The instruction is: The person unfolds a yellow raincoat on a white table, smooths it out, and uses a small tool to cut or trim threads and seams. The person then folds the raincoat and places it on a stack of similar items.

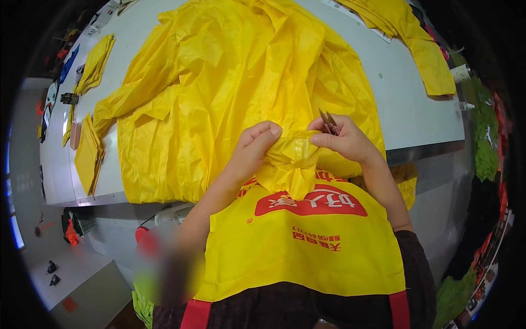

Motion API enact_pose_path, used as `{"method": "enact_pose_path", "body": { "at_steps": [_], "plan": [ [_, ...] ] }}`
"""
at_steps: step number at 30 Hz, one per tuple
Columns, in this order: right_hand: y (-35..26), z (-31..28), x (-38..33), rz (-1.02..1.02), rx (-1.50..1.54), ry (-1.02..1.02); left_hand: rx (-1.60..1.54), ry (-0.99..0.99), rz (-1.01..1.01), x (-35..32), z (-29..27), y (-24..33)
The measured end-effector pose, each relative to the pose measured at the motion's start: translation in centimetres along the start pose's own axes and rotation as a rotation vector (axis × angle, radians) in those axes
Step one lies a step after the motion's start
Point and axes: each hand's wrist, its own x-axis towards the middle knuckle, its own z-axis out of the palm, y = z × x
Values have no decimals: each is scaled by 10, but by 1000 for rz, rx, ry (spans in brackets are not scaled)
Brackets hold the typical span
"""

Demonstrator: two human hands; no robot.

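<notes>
A large yellow garment [235, 98] of thin, shiny fabric lies spread and creased over the table in front of me. Its near part, a gathered end that looks like a sleeve cuff [293, 151], is stretched between my two hands close to my body. My left hand [255, 147] is closed, pinching the left corner of the edge. My right hand [350, 140] pinches the right corner between thumb and finger. Tucked in that same hand is a small pair of metal thread snips [329, 123], blades pointing up and away from the fabric.
The white table [405, 120] carries folded yellow pieces at the left [89, 151] and more yellow fabric [427, 60] at the far right. A small dark object [69, 98] sits by the left edge. I wear a yellow apron [307, 263]. Green cloth [485, 148] is heaped beyond the right end.
</notes>
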Motion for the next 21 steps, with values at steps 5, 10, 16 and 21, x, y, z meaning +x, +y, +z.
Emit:
{"method": "enact_pose_path", "body": {
  "at_steps": [5,10,16,21],
  "plan": [
    [-8,4,-2,32,124,47,-45,54,-104,-4,18,17],
    [-8,16,4,-288,-242,325,-83,52,-201,-2,11,17],
    [-32,31,-2,-458,-493,211,-67,37,-173,-6,17,22],
    [-24,33,5,-569,-508,178,107,19,-72,-6,22,19]
  ]
}}
